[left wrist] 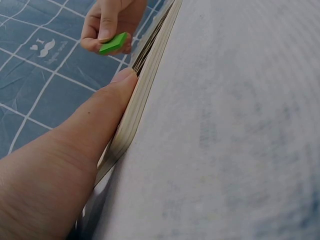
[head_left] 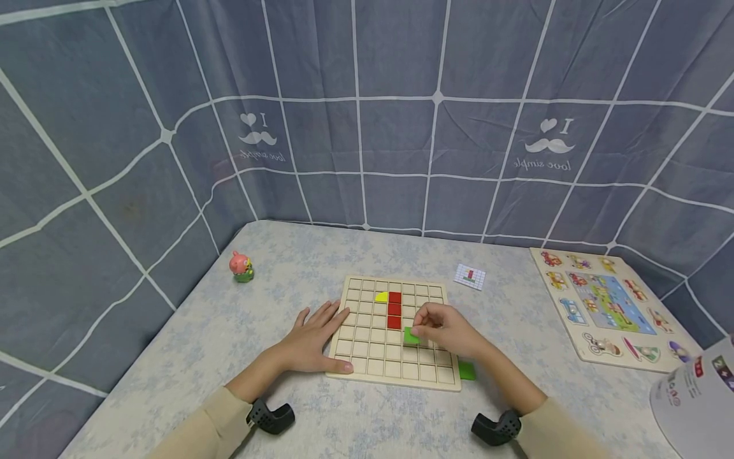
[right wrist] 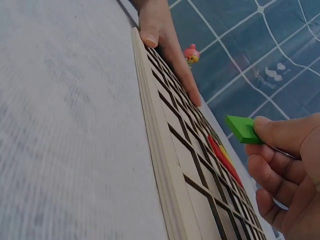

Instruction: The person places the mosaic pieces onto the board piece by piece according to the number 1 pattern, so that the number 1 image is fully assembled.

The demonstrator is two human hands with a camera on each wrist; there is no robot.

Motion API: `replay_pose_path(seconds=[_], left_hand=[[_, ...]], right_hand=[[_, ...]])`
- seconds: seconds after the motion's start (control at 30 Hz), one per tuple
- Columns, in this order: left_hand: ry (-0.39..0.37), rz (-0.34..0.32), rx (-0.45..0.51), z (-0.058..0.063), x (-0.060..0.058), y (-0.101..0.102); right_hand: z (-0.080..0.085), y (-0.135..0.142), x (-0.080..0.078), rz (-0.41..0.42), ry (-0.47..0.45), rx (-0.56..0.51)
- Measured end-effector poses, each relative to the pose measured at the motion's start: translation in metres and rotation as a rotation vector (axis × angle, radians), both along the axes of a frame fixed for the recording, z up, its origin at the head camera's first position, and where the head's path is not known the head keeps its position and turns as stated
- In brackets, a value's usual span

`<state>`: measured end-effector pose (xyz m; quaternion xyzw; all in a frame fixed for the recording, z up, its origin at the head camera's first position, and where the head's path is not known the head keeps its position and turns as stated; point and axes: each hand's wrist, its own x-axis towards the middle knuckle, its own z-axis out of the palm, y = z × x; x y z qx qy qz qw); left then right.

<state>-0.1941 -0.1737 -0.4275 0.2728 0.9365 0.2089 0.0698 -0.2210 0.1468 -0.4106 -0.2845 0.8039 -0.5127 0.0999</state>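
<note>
A wooden grid board (head_left: 367,363) lies on the table, with a column of red square tiles (head_left: 394,310) and one yellow quarter-round tile (head_left: 381,297) set in its squares. My left hand (head_left: 312,341) rests flat at the board's left edge, fingers spread, its thumb (left wrist: 107,102) lying along the near rim in the left wrist view. Over the board, my right hand (head_left: 447,328) pinches a green square tile (right wrist: 242,129) between thumb and fingers. The tile is held above the grid, just right of and below the lowest red tile.
Another green piece (head_left: 467,370) pokes out by the board's lower right corner. Behind the board lies a small pattern card (head_left: 469,276). A pink-headed figurine (head_left: 241,266) stands at left. To the right are a picture puzzle board (head_left: 608,312) and a white tub (head_left: 696,398).
</note>
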Motion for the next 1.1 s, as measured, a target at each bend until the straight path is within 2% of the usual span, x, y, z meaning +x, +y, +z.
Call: replay_pose_path(seconds=[0.2,0.7,1.1], left_hand=[[0.003,-0.003,0.002,0.0,0.0,0.0],[-0.002,0.009,-0.007,-0.001,0.0,0.001],[-0.002,0.017,-0.019,-0.002,0.0,0.002]], right_hand=[[-0.003,-0.012,-0.001,0.01,-0.021,-0.001],[-0.005,-0.038,-0.004,0.04,0.023,0.019],[-0.008,-0.057,-0.002,-0.004,0.138,0.122]])
